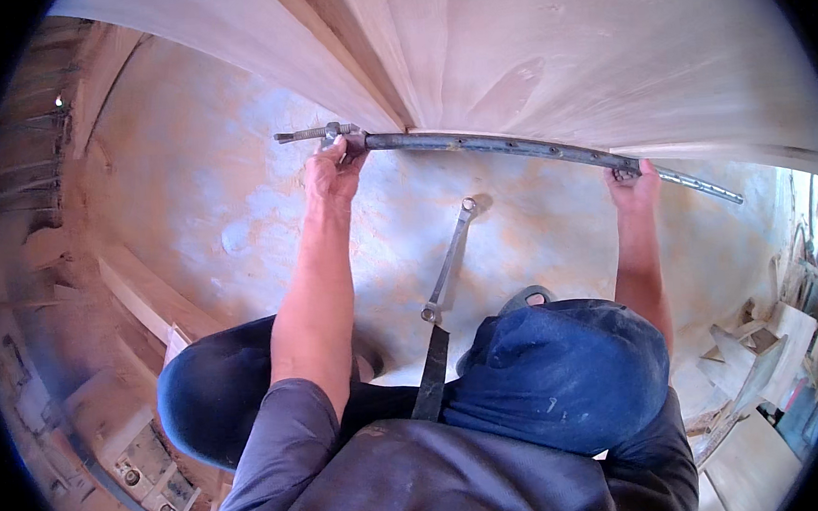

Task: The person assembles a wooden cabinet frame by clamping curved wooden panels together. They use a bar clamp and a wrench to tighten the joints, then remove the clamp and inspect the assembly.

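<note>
The left hand is closed around the head of a long metal bar clamp, the thumb laid on the top and the other fingers curled at its near side; by these the metal block is pinched, with little gap left. Past that grip a threaded screw is pointed out to the left. By the right hand the bar is held near its other end, the thumb pressed on the upper side and the fingers bent beneath; how tightly they are closed cannot be told. A narrower, perforated length of the bar is left jutting out beyond the right hand.

The clamp is held slantwise, just beside the near edge of a large pale wooden panel, its head set by the panel's near left corner; whether the edge is touched cannot be told. Below it the blotched floor is seen. Between the person's knees, in line with a black strap, a double-ended ring wrench is seen, untouched by either hand. Near the floor's left edge a wooden beam is laid aslant, and wooden pieces are heaped at its right edge
</note>
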The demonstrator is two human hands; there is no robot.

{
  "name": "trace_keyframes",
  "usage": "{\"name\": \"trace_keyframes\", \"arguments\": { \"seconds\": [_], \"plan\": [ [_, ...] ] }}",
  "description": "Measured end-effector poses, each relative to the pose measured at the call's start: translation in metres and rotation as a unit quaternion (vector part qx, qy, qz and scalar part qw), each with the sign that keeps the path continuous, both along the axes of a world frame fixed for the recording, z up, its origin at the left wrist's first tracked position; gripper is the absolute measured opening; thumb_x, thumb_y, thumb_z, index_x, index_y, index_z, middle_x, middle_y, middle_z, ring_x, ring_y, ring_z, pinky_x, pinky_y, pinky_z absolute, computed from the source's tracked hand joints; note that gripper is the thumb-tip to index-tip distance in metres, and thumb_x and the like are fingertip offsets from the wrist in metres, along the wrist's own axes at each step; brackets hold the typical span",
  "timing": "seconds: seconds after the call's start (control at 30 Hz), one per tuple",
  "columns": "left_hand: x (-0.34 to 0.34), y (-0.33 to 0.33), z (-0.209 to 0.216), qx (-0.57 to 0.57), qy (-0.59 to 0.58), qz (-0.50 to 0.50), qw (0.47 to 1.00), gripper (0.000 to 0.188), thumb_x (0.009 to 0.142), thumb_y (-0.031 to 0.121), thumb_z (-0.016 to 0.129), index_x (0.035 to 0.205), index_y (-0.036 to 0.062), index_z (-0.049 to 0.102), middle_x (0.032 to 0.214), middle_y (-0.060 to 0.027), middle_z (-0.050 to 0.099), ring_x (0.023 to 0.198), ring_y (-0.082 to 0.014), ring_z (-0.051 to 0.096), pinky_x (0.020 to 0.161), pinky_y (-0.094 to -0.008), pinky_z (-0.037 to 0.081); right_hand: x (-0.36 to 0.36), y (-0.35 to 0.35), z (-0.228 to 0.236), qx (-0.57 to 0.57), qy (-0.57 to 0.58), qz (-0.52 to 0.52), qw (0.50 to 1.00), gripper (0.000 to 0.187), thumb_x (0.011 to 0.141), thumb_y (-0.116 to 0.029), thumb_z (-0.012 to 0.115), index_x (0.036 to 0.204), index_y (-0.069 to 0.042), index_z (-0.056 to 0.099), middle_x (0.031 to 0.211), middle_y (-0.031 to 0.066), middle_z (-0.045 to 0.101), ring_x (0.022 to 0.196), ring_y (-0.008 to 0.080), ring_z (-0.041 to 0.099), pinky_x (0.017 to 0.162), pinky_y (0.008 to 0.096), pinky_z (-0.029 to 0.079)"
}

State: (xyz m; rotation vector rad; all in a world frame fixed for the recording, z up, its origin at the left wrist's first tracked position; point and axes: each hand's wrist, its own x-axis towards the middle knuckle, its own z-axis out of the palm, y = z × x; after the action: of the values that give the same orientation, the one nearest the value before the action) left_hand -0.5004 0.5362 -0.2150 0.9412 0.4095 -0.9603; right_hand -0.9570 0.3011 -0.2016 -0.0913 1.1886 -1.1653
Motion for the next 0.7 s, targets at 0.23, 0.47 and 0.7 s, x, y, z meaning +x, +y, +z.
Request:
{"name": "trace_keyframes", "arguments": {
  "seconds": [0.23,0.47,0.7],
  "plan": [
    [0.006,-0.01,0.032,0.058,0.005,-0.017,0.998,0.047,0.095,0.047,0.052,0.103,0.0011,0.056,0.096,-0.0179,0.064,0.088,-0.0363,0.064,0.09,-0.0558,0.051,0.008,0.009,0.009,-0.014,0.071,-0.013,0.997,0.032,0.098,-0.032,0.045,0.115,-0.006,0.047,0.121,0.0168,0.053,0.114,0.0345,0.05,0.097,0.0526,0.041],
    [0.038,-0.008,-0.001,0.059,-0.011,-0.086,0.994,0.047,0.095,0.051,0.048,0.1,0.0046,0.053,0.087,-0.0182,0.066,0.079,-0.0333,0.067,0.074,-0.0479,0.057,-0.037,-0.001,-0.017,0.01,0.008,0.046,0.999,0.024,0.095,-0.028,0.054,0.11,-0.009,0.052,0.113,0.0103,0.054,0.113,0.0293,0.049,0.096,0.0467,0.04],
    [0.041,-0.017,-0.012,0.083,-0.015,-0.037,0.996,0.024,0.094,0.03,0.06,0.096,0.0064,0.057,0.09,-0.0129,0.066,0.075,-0.0265,0.067,0.065,-0.0402,0.058,-0.018,-0.01,-0.014,0.024,0.052,-0.093,0.994,0.014,0.092,-0.019,0.059,0.105,-0.015,0.056,0.109,0.0066,0.058,0.109,0.025,0.052,0.1,0.0452,0.037]
  ]
}}
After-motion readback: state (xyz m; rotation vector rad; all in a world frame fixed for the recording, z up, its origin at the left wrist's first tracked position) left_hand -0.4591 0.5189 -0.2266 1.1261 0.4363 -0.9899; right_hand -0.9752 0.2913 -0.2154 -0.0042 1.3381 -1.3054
